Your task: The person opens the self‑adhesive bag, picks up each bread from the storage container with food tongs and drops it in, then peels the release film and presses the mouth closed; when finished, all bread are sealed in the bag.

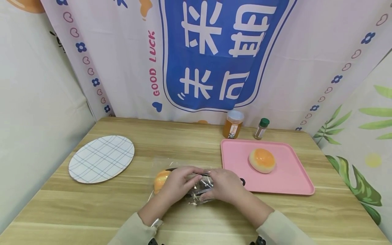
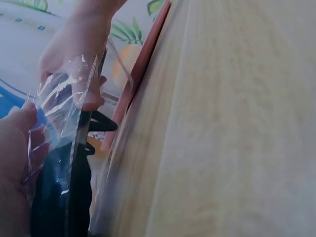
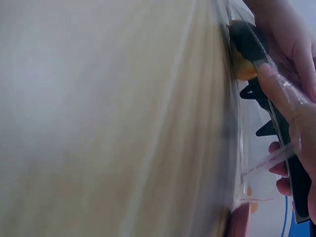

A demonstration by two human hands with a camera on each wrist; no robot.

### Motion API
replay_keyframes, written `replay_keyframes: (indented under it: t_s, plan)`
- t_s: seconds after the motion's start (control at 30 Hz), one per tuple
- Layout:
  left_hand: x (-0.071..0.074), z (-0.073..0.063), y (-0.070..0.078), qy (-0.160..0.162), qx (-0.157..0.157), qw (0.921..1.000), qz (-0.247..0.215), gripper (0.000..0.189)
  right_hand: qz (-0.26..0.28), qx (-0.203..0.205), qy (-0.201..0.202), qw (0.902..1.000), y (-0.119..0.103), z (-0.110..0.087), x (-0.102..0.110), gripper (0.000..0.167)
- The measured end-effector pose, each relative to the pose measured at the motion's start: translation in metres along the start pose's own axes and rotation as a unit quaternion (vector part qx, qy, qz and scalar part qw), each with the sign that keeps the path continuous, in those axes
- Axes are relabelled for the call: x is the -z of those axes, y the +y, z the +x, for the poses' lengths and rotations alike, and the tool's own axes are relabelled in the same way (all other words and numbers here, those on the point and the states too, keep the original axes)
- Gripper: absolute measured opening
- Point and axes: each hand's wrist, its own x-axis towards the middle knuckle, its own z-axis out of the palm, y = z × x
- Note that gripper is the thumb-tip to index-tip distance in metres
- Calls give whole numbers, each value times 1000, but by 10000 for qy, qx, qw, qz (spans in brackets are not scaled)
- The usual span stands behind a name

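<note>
Both hands work on a long black tool (image 3: 296, 182) with pointed side projections and clear plastic bag film (image 2: 74, 79) around it, low over the table. My right hand (image 1: 226, 185) grips the tool, thumb on one face and fingers behind, as the right wrist view shows. The left hand (image 1: 179, 183) holds the film at the other side, its fingers partly hidden by glossy plastic. A black ring-shaped end (image 1: 243, 181) shows beyond the right hand. Beside the left hand lies an orange-topped bun (image 1: 160, 180), partly covered by that hand. I cannot tell the tool's exact kind.
To the right, a pink tray (image 1: 294, 173) bears another bun (image 1: 262, 160). Behind it stand an amber jar (image 1: 233, 125) with a pale lid and a small green-capped bottle (image 1: 261, 129). A checked oval plate (image 1: 102, 159) lies on the left of the wooden table (image 1: 92, 211).
</note>
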Motion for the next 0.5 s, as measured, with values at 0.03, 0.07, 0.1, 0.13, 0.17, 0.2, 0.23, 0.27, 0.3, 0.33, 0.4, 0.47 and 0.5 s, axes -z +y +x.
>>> replay_keyframes:
  t_s: [0.03,0.07,0.1,0.13,0.17,0.2,0.23,0.27,0.3,0.33,0.4,0.47,0.5]
  plan:
    - [-1,0,-1,1,41,10000,-29,16,25,-7,-60,10000,1,0,1,81]
    - [-1,0,-3,6,52,10000,-65,17,51,-17,-120,9999,1,0,2,84]
    - [-2,-1,-4,16,72,9999,-80,17,81,-15,-174,9998,2,1,3,86]
    - [-2,-1,-5,30,75,9999,-106,16,111,-11,-220,9997,3,1,3,88]
    - [-2,-1,-6,50,69,9999,-138,16,144,-5,-251,9996,4,0,4,90]
    - [-3,-1,-7,71,69,9998,-188,15,159,13,-265,9995,5,0,5,91]
    - [-3,-1,-7,94,69,9997,-235,15,164,20,-282,9995,6,0,6,92]
    - [-4,-2,-8,114,65,9996,-264,14,172,23,-301,9994,7,0,6,92]
    - [-4,-2,-8,143,63,9995,-266,14,189,45,-303,9994,8,0,7,92]
    - [-5,-2,-9,173,63,9995,-268,13,195,48,-307,9993,10,0,8,92]
    - [-5,-2,-10,236,73,9994,-243,13,214,30,-343,9992,14,-1,9,92]
    - [-6,-3,-12,287,77,9994,-200,13,281,-37,-397,9988,19,-1,12,92]
    - [-5,-3,-13,313,73,9993,-185,12,318,-80,-429,9985,22,-2,13,92]
